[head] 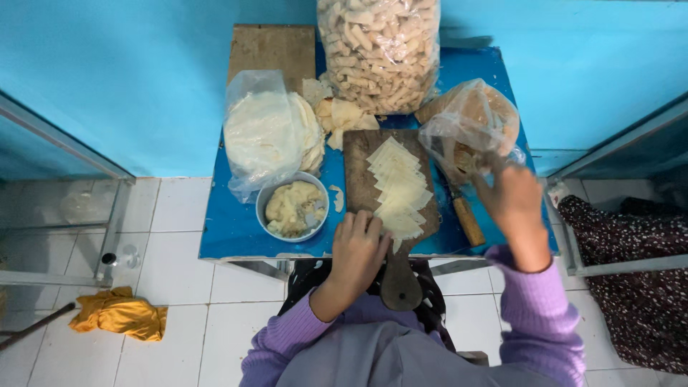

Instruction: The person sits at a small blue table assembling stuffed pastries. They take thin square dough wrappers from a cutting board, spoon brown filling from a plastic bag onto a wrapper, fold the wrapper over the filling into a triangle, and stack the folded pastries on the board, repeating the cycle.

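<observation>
Blue tabletop below me: my left hand lies flat, fingers together, on the cutting board beside stacked dough squares. My right hand pinches a plastic bag; tugging could knock the knife off.

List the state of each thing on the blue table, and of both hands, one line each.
Left hand: resting on the cutting board's near end.
Right hand: gripping the small plastic bag.
Cutting board: covered by overlapping dough sheets.
Bowl: filled.
Big bag: upright, full.
Knife: lying unused.
</observation>
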Demonstrator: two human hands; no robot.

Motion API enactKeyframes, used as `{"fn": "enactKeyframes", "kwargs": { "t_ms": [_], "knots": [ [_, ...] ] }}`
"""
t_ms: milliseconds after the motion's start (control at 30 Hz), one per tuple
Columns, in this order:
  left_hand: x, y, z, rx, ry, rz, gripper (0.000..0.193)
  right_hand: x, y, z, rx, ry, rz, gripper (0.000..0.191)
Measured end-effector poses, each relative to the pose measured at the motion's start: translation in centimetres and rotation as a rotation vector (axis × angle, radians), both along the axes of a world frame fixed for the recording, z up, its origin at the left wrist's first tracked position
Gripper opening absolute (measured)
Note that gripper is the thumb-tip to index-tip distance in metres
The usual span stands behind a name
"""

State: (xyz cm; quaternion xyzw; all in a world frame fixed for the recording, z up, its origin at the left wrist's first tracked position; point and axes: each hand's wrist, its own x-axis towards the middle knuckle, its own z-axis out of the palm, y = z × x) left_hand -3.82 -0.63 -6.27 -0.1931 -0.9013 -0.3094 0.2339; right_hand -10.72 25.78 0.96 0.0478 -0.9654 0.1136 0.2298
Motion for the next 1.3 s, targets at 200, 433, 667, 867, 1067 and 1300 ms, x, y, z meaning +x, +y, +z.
{"fn": "enactKeyframes", "kwargs": {
  "t_ms": [200, 433, 667, 867, 1067, 1300],
  "knots": [
    [0.0, 0.3, 0.5, 0.035, 0.025, 0.058, 0.026, -0.3, 0.2, -4.1, -0.098, 0.101, -0.007, 0.039],
    [-0.1, 0.0, 0.6, -0.033, -0.057, 0.114, 0.022, -0.9, 1.1, -5.5, -0.229, 0.299, 0.043, 0.026],
    [-0.4, 0.4, -0.2, 0.021, -0.019, 0.079, 0.02, -1.6, 1.1, -6.2, -0.333, 0.369, 0.085, 0.024],
    [-0.3, 0.3, 0.0, 0.037, -0.087, 0.052, 0.013, -1.6, 1.8, -7.1, -0.744, 0.267, 0.059, 0.024],
    [0.1, 0.2, 0.6, 0.048, -0.085, -0.026, 0.021, -1.6, 2.6, -7.3, -0.883, 0.289, 0.1, 0.023],
    [0.0, 0.0, 0.7, 0.264, -0.106, -0.181, 0.029, 0.6, 3.3, -6.7, -1.033, 0.28, 0.1, 0.023]
  ]
}}
